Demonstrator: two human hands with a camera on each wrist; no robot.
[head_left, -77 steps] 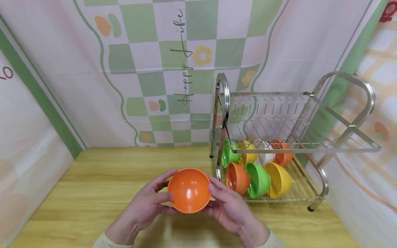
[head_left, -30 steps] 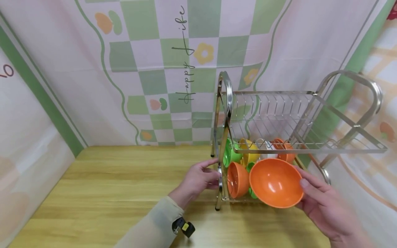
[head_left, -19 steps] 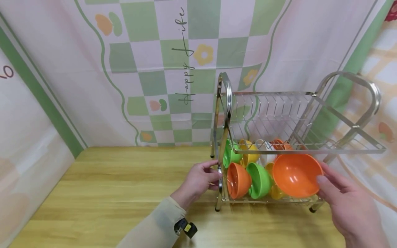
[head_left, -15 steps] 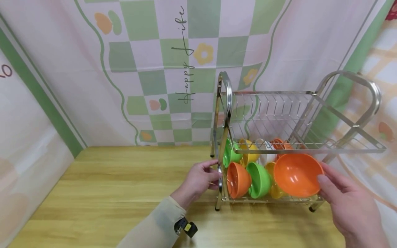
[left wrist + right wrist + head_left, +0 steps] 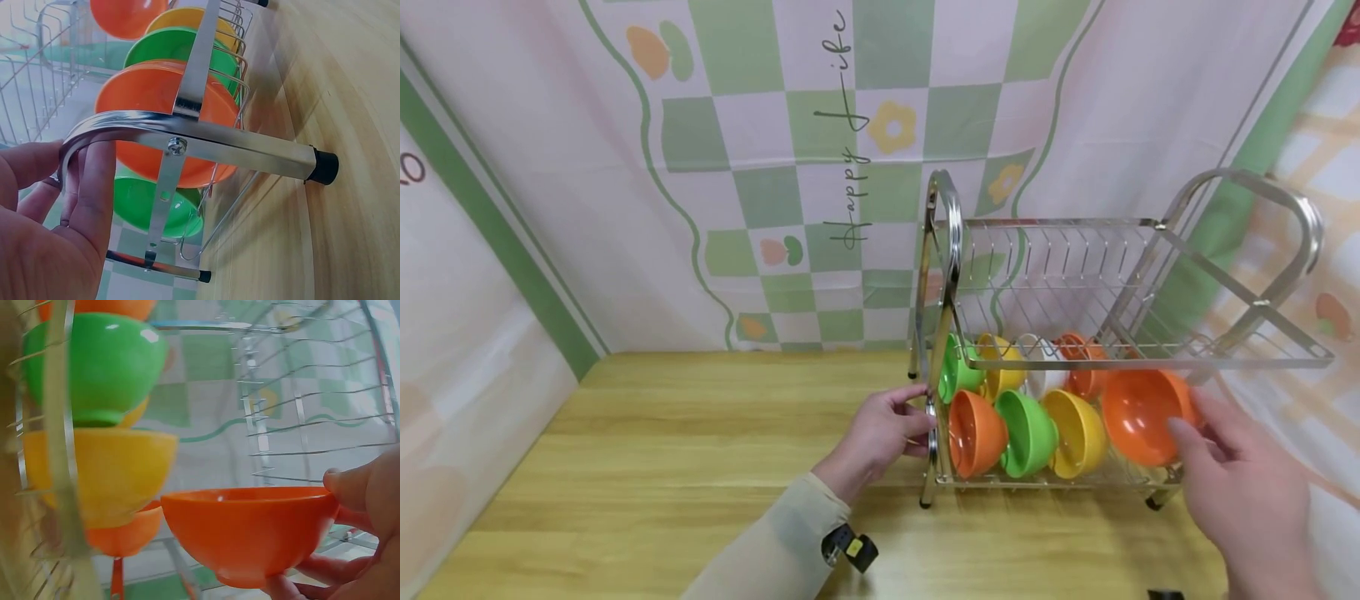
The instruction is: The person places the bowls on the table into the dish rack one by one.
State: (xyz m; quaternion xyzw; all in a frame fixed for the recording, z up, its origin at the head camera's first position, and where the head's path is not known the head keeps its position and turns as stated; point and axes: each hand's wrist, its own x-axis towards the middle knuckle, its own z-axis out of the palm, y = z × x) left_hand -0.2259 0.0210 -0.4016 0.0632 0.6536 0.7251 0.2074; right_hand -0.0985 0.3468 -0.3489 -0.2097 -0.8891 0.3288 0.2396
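Note:
An orange bowl is at the right end of the lower tier of a metal dish rack. My right hand holds it from the right, thumb at the rim and fingers under the base in the right wrist view. The bowl is tilted, its hollow facing the head camera, beside a yellow bowl. My left hand grips the rack's left side frame, with the curved tube between thumb and fingers in the left wrist view.
A front row on the lower tier also has a green bowl and another orange bowl. Behind stand a green bowl, a yellow one, a white piece and an orange one. The upper tier overhangs them.
The orange bowl, earlier held by both hands over the table, has moved right and into the lower tier in my right hand. My left hand let go of it and took hold of the rack.

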